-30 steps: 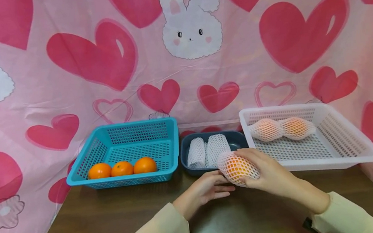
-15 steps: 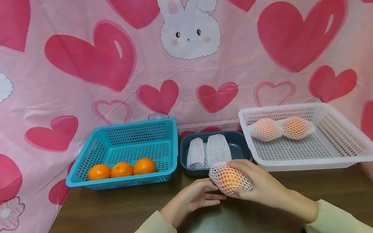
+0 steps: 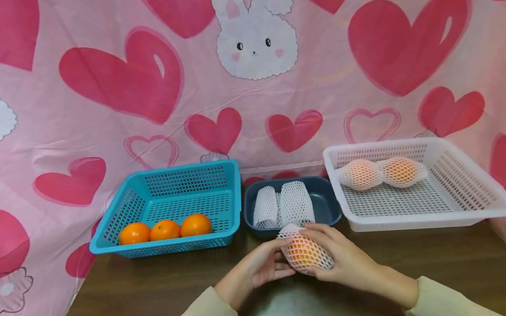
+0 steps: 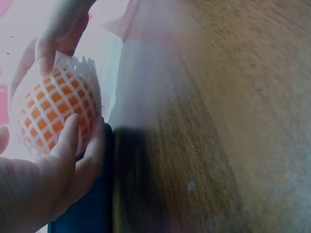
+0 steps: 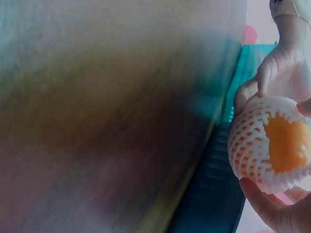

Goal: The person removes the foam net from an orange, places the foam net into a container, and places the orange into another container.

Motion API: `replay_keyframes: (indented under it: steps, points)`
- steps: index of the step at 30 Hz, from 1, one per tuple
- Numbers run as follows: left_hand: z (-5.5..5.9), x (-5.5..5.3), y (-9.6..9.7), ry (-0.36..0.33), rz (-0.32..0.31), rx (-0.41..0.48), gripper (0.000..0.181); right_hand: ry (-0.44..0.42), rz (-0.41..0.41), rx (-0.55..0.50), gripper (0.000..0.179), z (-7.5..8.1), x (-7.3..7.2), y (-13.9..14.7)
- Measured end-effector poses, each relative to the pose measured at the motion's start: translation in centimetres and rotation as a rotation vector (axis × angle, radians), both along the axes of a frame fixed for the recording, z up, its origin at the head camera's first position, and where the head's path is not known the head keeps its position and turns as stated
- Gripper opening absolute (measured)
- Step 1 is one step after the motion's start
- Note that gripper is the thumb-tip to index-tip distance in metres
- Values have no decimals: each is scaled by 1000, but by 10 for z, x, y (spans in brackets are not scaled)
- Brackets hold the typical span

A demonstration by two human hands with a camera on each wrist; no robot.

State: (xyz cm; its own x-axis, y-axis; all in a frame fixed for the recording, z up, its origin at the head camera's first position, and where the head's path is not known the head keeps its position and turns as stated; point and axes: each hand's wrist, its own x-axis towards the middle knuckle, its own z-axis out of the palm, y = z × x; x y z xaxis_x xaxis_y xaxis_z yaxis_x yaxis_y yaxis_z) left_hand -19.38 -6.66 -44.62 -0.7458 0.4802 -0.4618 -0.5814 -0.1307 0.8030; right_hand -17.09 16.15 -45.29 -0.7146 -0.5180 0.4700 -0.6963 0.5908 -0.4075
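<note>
Over the table in front of the dark blue tray, an orange sits in a white foam net sleeve. My right hand grips it from the right, fingers over the top and thumb below. The left hand holds its left end, fingers bent against the net in the left wrist view. In the right wrist view, the bare peel of the orange shows through the sleeve's open end. Several unused foam net sleeves lie in the tray.
At left, a blue basket holds three bare oranges. To the right stands a white basket with two net-wrapped oranges. A pink curtain hangs behind the brown table.
My right hand has brought the wrapped orange left and down toward me. The left hand drew back slightly left and down, and its fingers now close on the orange's left end.
</note>
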Motion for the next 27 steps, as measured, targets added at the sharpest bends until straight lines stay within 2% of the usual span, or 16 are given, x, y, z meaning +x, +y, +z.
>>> replay_keyframes:
  steps: [10,17,19,22,24,27]
  points:
    - [-2,2,-2,85,11,-135,47,-10,47,-26,77,-4,7,-5]
    - [-3,2,-8,118,1,-186,53,-47,129,-64,71,-8,7,-4]
    - [-4,1,-9,123,-4,-195,55,-90,173,-112,65,-9,6,-4]
    - [-4,0,-11,132,-10,-206,56,-199,210,-202,54,-10,4,-3]
    - [-3,-2,-12,138,-9,-216,55,-278,215,-268,47,-10,2,-2]
    - [-3,-3,-13,153,-9,-232,52,-350,194,-314,39,-10,-1,-1]
